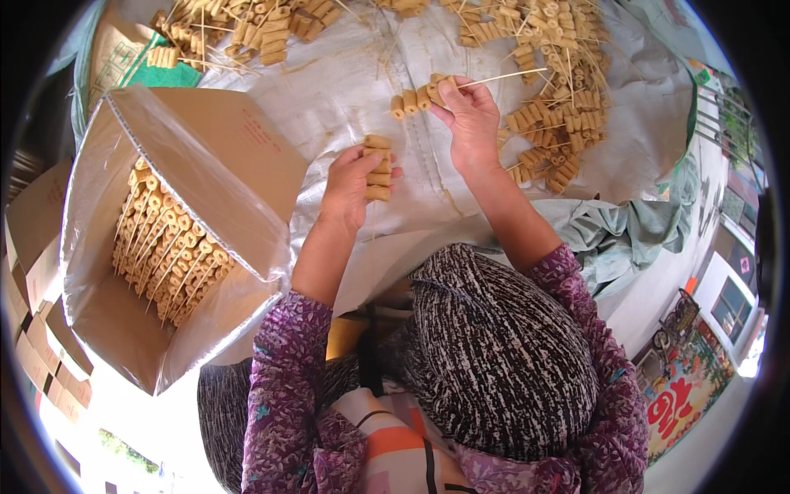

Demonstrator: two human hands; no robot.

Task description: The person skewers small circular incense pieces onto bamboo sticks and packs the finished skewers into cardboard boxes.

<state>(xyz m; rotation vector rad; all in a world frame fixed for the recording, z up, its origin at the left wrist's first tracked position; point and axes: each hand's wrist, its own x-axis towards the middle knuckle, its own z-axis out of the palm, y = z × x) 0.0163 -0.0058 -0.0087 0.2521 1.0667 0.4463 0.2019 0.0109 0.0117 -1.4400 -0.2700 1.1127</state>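
Head view: I take the open cardboard box [177,239] as my landmark and work outward from the hands. My left hand [352,185] is the nearer one to it, just off the box's raised flap, and it is clenched around a short skewer of tan rolls [378,169]; that stack stands roughly upright in the fist, with its thin stick running down toward my lap. My right hand [471,123] sits farther from the box, up and away from it, pinching a second skewer of rolls [415,97] between thumb and fingertips. This one lies nearly level, its rolls pointing back toward the box and its bare stick end pointing away from it. The two skewers are apart, not touching. Inside the box, lined with clear plastic, finished skewers [169,251] lie packed side by side, their sticks slanting toward its near corner; there looks to be free room in the box's lower half. Beyond the hands, on the far side from the box, loose skewers [547,123] are scattered over a white woven sheet [346,82]. Between the box flap and my left hand the sheet is bare, so I judge that path open.
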